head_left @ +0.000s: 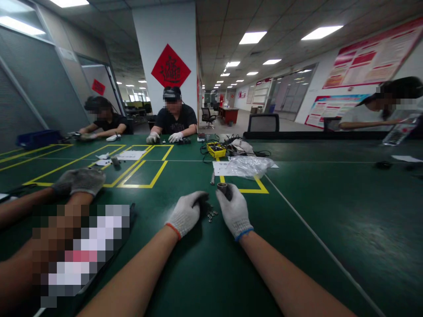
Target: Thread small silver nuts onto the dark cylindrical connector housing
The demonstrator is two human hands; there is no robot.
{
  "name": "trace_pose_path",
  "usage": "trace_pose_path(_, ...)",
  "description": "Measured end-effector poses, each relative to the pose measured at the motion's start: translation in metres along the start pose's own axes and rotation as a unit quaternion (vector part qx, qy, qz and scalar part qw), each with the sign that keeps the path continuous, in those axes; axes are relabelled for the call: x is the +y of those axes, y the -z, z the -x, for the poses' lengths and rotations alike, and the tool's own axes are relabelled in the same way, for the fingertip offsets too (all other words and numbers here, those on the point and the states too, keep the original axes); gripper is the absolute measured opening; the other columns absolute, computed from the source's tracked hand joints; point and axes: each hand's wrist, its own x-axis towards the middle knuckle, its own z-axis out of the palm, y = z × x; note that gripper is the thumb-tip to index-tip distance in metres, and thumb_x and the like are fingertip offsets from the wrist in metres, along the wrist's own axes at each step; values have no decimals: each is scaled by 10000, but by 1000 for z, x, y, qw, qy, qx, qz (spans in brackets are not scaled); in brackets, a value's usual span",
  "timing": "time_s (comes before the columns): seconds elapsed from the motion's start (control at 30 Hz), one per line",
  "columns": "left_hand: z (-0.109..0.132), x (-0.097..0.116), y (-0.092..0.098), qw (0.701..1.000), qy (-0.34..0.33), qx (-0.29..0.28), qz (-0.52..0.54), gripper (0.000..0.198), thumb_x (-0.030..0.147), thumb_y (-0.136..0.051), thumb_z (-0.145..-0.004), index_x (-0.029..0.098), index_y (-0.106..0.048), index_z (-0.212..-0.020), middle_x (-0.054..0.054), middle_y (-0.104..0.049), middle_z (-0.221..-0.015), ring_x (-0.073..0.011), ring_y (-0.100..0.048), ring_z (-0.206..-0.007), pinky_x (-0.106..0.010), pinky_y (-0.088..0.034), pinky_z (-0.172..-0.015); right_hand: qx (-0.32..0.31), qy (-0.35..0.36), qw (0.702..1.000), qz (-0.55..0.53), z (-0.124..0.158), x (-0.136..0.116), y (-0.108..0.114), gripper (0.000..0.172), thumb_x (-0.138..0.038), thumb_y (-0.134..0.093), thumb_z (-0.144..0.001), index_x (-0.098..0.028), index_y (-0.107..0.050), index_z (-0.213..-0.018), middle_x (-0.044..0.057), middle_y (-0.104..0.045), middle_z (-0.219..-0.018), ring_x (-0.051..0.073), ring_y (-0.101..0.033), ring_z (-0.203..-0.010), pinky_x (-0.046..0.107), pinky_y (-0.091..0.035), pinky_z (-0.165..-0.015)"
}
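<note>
Both my hands wear white knit gloves and rest on the green table [205,273]. My left hand [185,213] is closed over a small dark part that I cannot make out. My right hand [235,210] grips a short dark metal cylinder [222,187] that stands up between its fingers. Several small metal nuts [212,215] lie loose on the table between the two hands. A thin metal pin [212,178] lies just beyond them.
A co-worker's gloved hand [79,181] and forearms lie at my left. A crumpled plastic bag [247,166], papers and a yellow device [216,150] sit mid-table. Other people work at the far edge and at the right. Yellow tape lines mark out rectangles.
</note>
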Motion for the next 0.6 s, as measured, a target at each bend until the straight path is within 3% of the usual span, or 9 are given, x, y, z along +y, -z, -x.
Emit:
trace_pose_path(0.17, -3, -4, 3, 999, 25, 18, 42, 527, 12, -402, -847, 157, -726, -1236, -68, -778, -1193, -175, -719, -1126, -300, -534, -1066, -29, 29, 999, -14, 5, -4, 1, 246, -401, -639, -803, -210, -668, -955, 45, -738, -876, 231, -681, -840, 364, -557, -777)
trace_pose_path(0.3, -4, -3, 9, 986, 69, 61, -138, 402, 103, -514, -878, 166, -766, -1183, -132, -734, -1211, -274, -670, -1159, -402, -515, -1066, -39, 46, 998, -4, 8, -6, 2, 270, -383, -637, -779, -205, -671, -979, 56, -741, -896, 238, -688, -848, 381, -569, -792)
trace_pose_path(0.4, -4, -2, 14, 970, 90, 32, -225, 271, 253, -626, -875, 202, -813, -1065, -146, -715, -1120, -323, -656, -1085, -435, -534, -975, -47, 55, 997, 18, 9, -6, 3, 291, -379, -628, -770, -202, -673, -996, 61, -745, -902, 245, -693, -844, 395, -576, -797)
trace_pose_path(0.6, -2, 1, 15, 967, 73, -11, -243, 219, 327, -659, -888, 255, -825, -1010, -114, -701, -1059, -305, -645, -1034, -406, -522, -908, -55, 69, 996, 24, 8, -3, 5, 325, -334, -600, -790, -194, -665, -1077, 85, -747, -1006, 263, -693, -937, 430, -567, -886)
